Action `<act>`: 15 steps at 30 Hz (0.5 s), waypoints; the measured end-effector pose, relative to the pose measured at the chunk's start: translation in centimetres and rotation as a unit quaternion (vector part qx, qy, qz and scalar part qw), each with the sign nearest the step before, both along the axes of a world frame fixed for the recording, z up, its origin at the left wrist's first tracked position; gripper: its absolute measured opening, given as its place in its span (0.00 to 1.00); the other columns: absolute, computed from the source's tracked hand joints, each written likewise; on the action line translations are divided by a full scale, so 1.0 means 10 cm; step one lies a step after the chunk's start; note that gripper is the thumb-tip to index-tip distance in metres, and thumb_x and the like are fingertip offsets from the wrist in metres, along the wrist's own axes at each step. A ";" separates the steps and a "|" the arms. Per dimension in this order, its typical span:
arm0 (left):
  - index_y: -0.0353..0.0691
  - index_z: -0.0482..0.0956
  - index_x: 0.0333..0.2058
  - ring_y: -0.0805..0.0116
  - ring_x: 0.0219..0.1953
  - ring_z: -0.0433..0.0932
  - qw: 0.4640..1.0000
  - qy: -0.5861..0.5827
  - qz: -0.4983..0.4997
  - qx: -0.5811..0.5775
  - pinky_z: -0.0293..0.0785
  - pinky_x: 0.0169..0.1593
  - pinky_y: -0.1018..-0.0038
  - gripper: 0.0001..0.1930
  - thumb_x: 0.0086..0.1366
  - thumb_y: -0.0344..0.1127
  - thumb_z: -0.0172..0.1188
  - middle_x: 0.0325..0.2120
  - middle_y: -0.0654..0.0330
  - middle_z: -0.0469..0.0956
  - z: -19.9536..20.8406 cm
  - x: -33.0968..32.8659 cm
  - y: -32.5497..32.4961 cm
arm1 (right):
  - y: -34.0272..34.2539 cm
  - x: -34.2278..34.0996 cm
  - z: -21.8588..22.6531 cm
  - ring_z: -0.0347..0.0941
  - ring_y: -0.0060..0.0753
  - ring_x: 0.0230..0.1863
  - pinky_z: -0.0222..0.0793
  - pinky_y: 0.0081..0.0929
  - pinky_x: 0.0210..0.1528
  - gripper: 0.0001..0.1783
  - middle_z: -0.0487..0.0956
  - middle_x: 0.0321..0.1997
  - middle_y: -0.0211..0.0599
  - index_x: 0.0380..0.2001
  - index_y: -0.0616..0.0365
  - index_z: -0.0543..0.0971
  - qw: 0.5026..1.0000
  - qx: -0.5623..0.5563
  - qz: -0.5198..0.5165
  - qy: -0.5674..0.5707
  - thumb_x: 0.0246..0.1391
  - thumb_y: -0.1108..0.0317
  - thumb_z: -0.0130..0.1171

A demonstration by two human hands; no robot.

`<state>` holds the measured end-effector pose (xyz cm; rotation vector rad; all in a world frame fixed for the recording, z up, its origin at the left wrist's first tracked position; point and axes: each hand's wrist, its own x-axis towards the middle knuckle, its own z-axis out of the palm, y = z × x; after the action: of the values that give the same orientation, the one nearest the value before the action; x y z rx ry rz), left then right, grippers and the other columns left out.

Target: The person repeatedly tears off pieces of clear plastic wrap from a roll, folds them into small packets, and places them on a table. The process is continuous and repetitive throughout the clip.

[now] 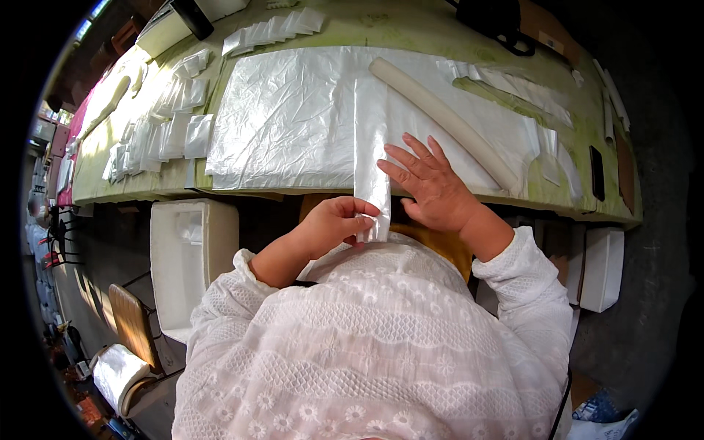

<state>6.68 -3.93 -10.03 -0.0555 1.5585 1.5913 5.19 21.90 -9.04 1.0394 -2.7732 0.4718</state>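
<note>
A long, narrow folded strip of clear plastic film [372, 125] runs from the table over its near edge toward me. My left hand [339, 226] pinches the strip's near end between thumb and fingers, just off the table edge. Spread flat, my right hand [433, 183] has its fingers apart, the fingertips beside or on the strip's right side. Beneath the strip lies a wide sheet of clear plastic film [286, 110]. A pale, slightly curved roll or tube [444, 121] rests slantwise on that sheet, to the right of the strip.
Several folded plastic packets [176, 136] lie at the table's left, with another row [275, 31] at the back. A dark phone [597, 173] lies on the green tablecloth at right. A white foam box [194, 264] stands below the table's edge, near a wooden chair [134, 326].
</note>
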 end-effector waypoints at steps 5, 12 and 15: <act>0.39 0.74 0.62 0.78 0.36 0.79 0.961 0.227 -0.156 -0.007 0.78 0.40 0.77 0.24 0.68 0.30 0.65 0.39 0.65 0.80 0.18 -0.05 -0.28 | -0.22 -0.06 -0.29 0.61 0.46 0.72 0.51 0.57 0.75 0.33 0.71 0.68 0.30 0.62 0.40 0.76 0.998 -0.053 -0.023 0.005 0.50 0.68 0.66; 0.48 0.73 0.64 0.54 0.69 0.65 0.660 0.677 -0.182 -0.271 0.59 0.71 0.50 0.38 0.52 0.31 0.69 0.65 0.56 0.69 0.13 -0.38 -0.16 | -0.22 -0.13 -0.38 0.70 0.45 0.62 0.59 0.51 0.70 0.17 0.76 0.54 0.33 0.46 0.49 0.84 0.990 -0.128 -0.014 0.058 0.50 0.70 0.65; 0.48 0.75 0.62 0.57 0.70 0.64 0.682 0.666 -0.152 -0.261 0.56 0.72 0.50 0.34 0.52 0.31 0.67 0.66 0.62 0.70 -0.11 -0.44 -0.02 | -0.21 -0.16 -0.30 0.72 0.44 0.56 0.63 0.47 0.65 0.09 0.78 0.49 0.33 0.37 0.51 0.84 0.983 -0.179 0.005 0.033 0.50 0.71 0.64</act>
<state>2.27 -4.15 -11.11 1.2523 2.8517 0.7058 3.56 19.76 -12.05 0.9622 -2.4972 0.8796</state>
